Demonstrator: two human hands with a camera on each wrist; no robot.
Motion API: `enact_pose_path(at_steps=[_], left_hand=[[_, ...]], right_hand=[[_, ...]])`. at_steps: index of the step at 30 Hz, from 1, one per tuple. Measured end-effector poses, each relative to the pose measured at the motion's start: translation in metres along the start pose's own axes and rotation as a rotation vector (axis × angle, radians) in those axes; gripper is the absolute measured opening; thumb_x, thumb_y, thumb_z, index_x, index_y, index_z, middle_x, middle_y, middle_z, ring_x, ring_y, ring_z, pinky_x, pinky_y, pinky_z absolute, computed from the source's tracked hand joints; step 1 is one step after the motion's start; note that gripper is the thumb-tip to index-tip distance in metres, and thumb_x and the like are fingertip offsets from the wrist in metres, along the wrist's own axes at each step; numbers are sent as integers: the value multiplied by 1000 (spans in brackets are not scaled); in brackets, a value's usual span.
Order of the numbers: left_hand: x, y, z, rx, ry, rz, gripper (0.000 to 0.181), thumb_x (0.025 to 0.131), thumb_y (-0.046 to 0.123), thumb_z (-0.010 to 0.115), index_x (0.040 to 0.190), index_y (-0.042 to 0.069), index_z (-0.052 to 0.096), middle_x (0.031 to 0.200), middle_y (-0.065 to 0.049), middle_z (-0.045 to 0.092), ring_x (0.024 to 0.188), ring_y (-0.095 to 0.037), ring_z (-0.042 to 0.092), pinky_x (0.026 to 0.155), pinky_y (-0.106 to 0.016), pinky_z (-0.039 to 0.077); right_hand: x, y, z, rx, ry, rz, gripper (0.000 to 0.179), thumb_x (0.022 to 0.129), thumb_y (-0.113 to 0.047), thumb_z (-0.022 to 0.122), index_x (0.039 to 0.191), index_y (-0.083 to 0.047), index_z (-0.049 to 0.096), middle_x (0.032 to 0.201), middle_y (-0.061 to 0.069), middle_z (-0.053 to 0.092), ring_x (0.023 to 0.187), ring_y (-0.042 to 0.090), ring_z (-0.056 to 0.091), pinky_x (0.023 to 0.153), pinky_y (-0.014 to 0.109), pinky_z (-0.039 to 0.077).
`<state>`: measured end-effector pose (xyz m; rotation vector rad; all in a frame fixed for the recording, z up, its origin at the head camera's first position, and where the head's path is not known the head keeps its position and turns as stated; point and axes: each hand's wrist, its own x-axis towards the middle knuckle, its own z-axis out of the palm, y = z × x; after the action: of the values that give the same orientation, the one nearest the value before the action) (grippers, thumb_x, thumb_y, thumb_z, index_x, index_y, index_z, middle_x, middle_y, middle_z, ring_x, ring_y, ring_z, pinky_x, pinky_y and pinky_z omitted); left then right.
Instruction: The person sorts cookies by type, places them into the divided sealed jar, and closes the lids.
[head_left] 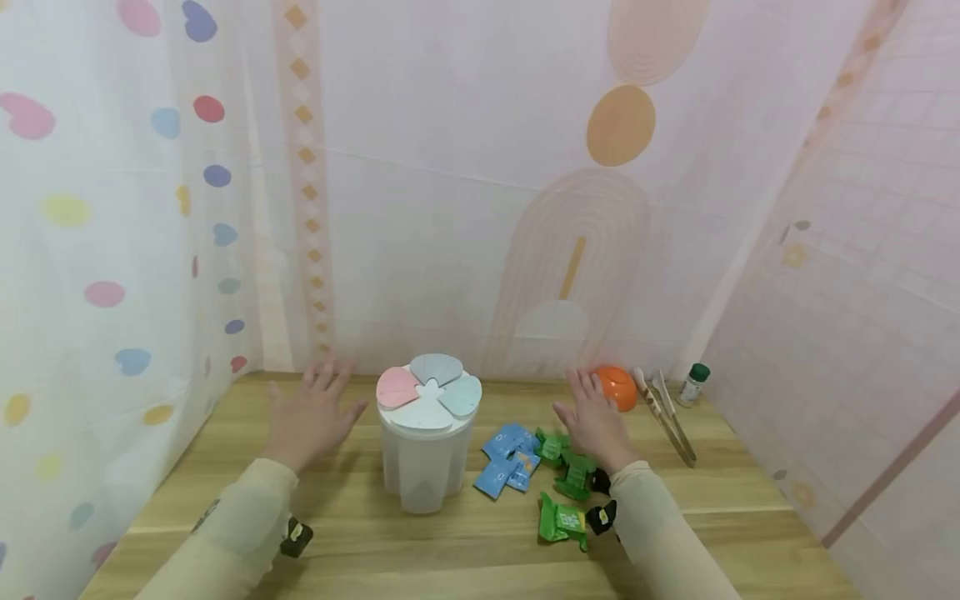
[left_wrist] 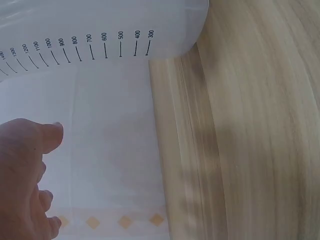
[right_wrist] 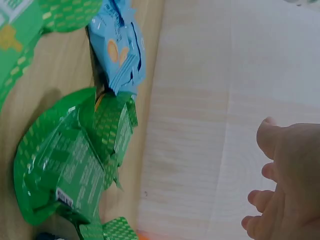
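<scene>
In the head view, a clear plastic canister [head_left: 427, 471] stands upright between the hands, topped by a white lid with pink, grey and mint petal-shaped flaps [head_left: 397, 387]. My left hand [head_left: 311, 423] is to its left, fingers spread, holding nothing; the left wrist view shows the canister's measuring marks [left_wrist: 105, 45] apart from the thumb. Over on the right, my right hand [head_left: 597, 425] is held above the table with fingers extended and nothing in it. Nearest to it are several green snack packets [head_left: 576, 477]. Several blue snack packets [head_left: 497, 477] lie between them and the canister.
An orange bowl [head_left: 618, 389] sits behind the right hand. Tongs [head_left: 678, 433] lie to its right, and a small bottle with a green cap [head_left: 694, 383] stands at the back right. Curtains [head_left: 420, 208] hang behind the wooden table [head_left: 360, 550].
</scene>
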<state>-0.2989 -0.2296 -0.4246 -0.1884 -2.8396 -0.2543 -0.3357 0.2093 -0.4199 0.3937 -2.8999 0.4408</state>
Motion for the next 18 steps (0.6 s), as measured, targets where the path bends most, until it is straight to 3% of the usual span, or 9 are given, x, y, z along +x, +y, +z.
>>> enact_pose_path(at_steps=[13, 18], left_hand=[[-2, 9, -2, -82, -9, 24, 72, 106, 58, 31, 163, 15, 19, 169, -15, 7, 153, -44, 8, 98, -87, 2], [-4, 12, -7, -183, -1, 40, 66, 109, 50, 32, 161, 10, 25, 162, -21, 29, 143, -49, 33, 104, -79, 25]], right_hand=[[-4, -25, 0, 18, -25, -116, 71, 107, -42, 47, 161, -3, 20, 166, 21, 18, 153, 41, 13, 116, 64, 22], [-4, -35, 1, 115, -63, -147, 71, 107, -41, 47, 162, -6, 19, 167, 18, 14, 153, 39, 12, 118, 62, 20]])
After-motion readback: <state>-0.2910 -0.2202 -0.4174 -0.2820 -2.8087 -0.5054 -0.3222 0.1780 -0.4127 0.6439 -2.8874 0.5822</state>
